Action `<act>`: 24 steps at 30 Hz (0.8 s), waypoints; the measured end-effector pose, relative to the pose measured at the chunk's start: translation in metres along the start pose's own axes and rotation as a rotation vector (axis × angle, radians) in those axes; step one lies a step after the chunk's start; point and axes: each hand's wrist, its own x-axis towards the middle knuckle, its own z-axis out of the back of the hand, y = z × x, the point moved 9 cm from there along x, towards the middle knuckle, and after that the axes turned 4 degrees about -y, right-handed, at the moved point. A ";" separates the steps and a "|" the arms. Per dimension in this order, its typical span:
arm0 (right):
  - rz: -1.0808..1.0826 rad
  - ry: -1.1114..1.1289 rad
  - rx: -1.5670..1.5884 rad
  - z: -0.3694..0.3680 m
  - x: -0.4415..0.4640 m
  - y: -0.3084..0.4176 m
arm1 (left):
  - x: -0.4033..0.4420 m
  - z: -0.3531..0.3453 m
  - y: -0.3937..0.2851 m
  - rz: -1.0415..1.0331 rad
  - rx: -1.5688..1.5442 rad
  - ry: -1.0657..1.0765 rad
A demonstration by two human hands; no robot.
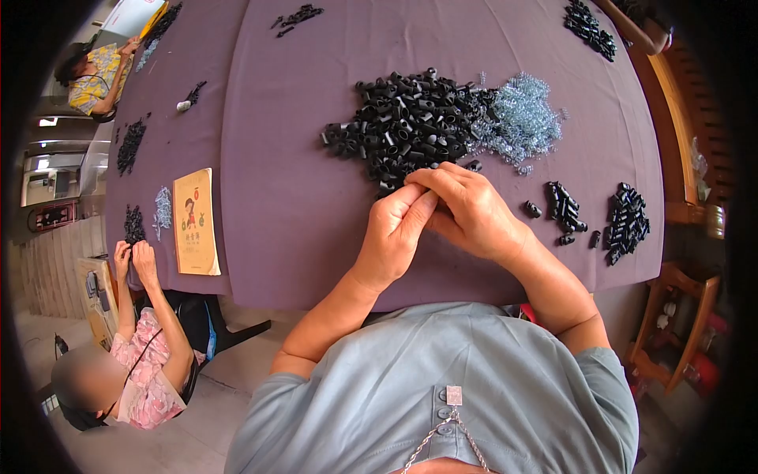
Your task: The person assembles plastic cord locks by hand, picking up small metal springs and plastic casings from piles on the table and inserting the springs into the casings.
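Note:
My left hand (pixel 399 229) and my right hand (pixel 478 209) meet at the near edge of a heap of small black hollow plastic pieces (pixel 414 118). Both hands are closed, with thumbs and fingertips pinched together. Whatever lies between the fingertips is hidden by the fingers. Touching the heap on its right is a pile of small pale-blue springs (pixel 525 118). To the right of my right hand lie a small group of black cylindrical pieces (pixel 564 207) and a single loose one (pixel 531 209).
A larger cluster of black pieces (pixel 628 223) lies near the right edge of the purple tablecloth (pixel 300 213). On the left rests a booklet (pixel 196 225). Beside it, a co-worker's hands (pixel 134 261) work at black pieces (pixel 134 224). Another person (pixel 99 79) sits at far left.

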 end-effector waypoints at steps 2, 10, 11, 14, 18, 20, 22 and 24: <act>0.008 -0.029 0.009 0.003 0.001 0.001 | 0.001 -0.003 -0.004 -0.012 -0.023 -0.008; 0.010 -0.064 0.025 0.008 0.002 0.000 | 0.000 -0.007 -0.005 0.026 -0.151 0.002; 0.011 -0.066 0.026 0.008 0.002 0.002 | 0.000 -0.005 -0.003 0.018 -0.145 0.001; 0.055 -0.087 0.028 0.011 0.002 0.009 | -0.004 -0.006 -0.008 -0.022 -0.108 0.004; 0.149 -0.130 -0.011 0.014 -0.001 0.018 | -0.004 -0.004 -0.009 -0.068 -0.124 -0.015; 0.162 -0.150 -0.011 0.015 -0.002 0.019 | -0.005 -0.005 -0.012 -0.091 -0.087 -0.018; 0.179 -0.171 -0.008 0.016 -0.003 0.020 | -0.006 -0.005 -0.017 -0.130 -0.027 -0.019; 0.197 -0.190 0.006 0.017 -0.005 0.020 | -0.007 -0.004 -0.018 -0.157 0.045 -0.016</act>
